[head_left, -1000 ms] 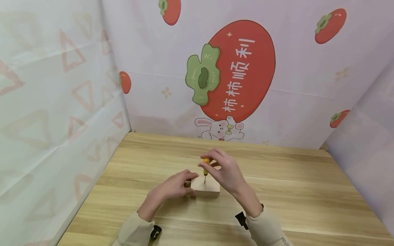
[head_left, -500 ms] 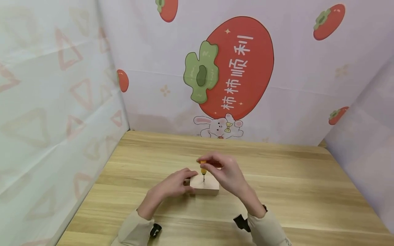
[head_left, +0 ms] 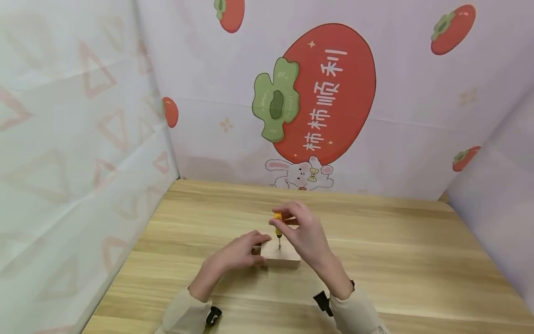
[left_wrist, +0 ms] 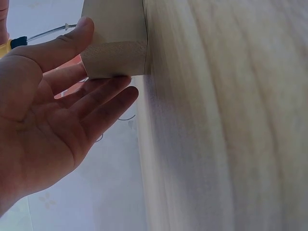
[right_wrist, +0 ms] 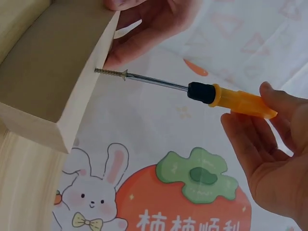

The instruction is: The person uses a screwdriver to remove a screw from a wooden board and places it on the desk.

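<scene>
A pale wooden block (head_left: pixel 281 253) lies on the table, and a screw (right_wrist: pixel 111 72) stands out of its top face. My left hand (head_left: pixel 239 250) holds the block's left end, thumb on the near side and fingers around the end and far side. Between the thumb and fingertips of my right hand (head_left: pixel 308 234) is the yellow handle of a screwdriver (right_wrist: pixel 240 102). The screwdriver is nearly upright, its shaft meeting the screw head. Part of the screw's thread shows above the wood in the right wrist view. My right hand hides the block's far right corner in the head view.
The wood-grain table (head_left: pixel 396 260) extends to both sides of the hands. Behind it hangs a printed cloth (head_left: pixel 200 139) with persimmons and a rabbit. Another cloth wall (head_left: pixel 75 162) with triangles stands at the left. Black straps (head_left: pixel 213 316) sit at the cuffs.
My right fingers have shifted round the screwdriver handle and back while its tip stays at the screw. The left hand keeps its hold on the block. The head view has moved slightly.
</scene>
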`<state>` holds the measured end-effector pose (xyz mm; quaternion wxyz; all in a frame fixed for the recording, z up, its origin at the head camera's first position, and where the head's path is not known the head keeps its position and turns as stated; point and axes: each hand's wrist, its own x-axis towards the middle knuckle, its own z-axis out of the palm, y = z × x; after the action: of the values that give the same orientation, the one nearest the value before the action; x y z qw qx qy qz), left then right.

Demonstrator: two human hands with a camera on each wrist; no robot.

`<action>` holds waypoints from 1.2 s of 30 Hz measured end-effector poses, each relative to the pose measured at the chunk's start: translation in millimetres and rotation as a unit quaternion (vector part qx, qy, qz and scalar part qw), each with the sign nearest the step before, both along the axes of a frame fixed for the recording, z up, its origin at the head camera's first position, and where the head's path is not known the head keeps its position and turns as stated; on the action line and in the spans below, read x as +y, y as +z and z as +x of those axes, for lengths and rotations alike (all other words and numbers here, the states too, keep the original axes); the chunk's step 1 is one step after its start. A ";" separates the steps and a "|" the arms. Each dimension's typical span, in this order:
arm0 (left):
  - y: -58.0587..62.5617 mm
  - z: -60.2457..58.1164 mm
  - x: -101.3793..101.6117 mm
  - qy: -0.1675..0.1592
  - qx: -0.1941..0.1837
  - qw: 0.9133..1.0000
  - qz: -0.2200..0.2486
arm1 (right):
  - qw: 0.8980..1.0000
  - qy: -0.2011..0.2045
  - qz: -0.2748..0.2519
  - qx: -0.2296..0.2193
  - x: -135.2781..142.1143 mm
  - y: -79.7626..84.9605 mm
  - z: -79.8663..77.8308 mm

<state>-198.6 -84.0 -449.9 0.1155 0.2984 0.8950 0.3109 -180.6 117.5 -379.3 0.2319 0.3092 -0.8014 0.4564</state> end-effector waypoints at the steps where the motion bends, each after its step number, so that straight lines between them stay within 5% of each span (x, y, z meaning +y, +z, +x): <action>1: -0.2 0.3 0.1 0.001 -0.002 1.000 -0.001 | 1.000 -0.010 -0.003 -0.001 -0.9 0.1 0.7; 4: -2.6 0.0 0.4 0.007 -0.005 1.000 -0.011 | 1.000 -0.031 -0.003 -0.004 -1.5 2.2 1.4; 8: -5.6 -1.4 0.3 0.013 -0.004 1.000 -0.019 | 1.000 -0.004 -0.006 -0.018 4.2 6.1 0.0; 14: -5.3 0.8 -3.4 0.012 -0.005 1.000 -0.012 | 0.982 0.183 0.024 -0.045 17.7 7.0 -5.2; 16: -5.0 1.1 -3.9 0.014 -0.005 1.000 -0.013 | 0.977 0.204 0.023 -0.054 21.1 5.9 -6.8; 19: -5.0 0.4 -2.4 0.013 -0.005 1.000 -0.013 | 0.983 0.178 0.014 -0.050 23.2 3.1 -7.0; 23: -6.2 -0.1 0.0 0.014 -0.008 1.000 -0.017 | 0.996 0.081 0.020 -0.009 19.2 -1.7 -4.0; 27: -7.0 0.1 1.1 0.014 -0.007 1.000 -0.018 | 1.000 0.006 0.018 0.003 13.6 -2.3 -0.4; 32: -7.5 0.2 0.5 0.017 -0.005 1.000 -0.016 | 1.000 0.002 0.001 -0.024 10.1 0.2 2.2; 36: -8.0 -0.2 -0.7 0.016 -0.002 1.000 -0.012 | 0.998 0.048 -0.009 -0.045 10.6 1.1 3.7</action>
<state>-198.8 -84.7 -457.9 0.1163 0.2815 0.9032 0.3025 -176.8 128.2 -378.3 0.1763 0.3243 -0.7914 0.4874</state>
